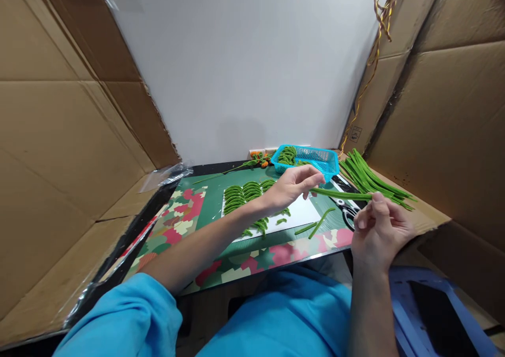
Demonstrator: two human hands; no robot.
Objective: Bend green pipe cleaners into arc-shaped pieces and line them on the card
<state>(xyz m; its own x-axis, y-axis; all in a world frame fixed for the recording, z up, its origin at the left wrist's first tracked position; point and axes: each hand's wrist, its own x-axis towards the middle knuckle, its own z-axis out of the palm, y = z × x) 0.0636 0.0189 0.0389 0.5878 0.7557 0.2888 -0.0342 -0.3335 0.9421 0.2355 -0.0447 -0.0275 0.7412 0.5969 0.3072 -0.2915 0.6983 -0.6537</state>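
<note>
No words, brands or numbers can be read. One sign shows: a small dark pictogram point(355, 134) in a four-sided outline, printed on the brown cardboard panel point(442, 136) at the right of the frame; its drawing is too small to make out.

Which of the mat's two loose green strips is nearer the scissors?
The longer strip, on the right, slanting toward the scissors; the shorter strip lies farther left.

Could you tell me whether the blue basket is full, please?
The basket is partly full: green pieces lie at left; its right looks bare.
</note>
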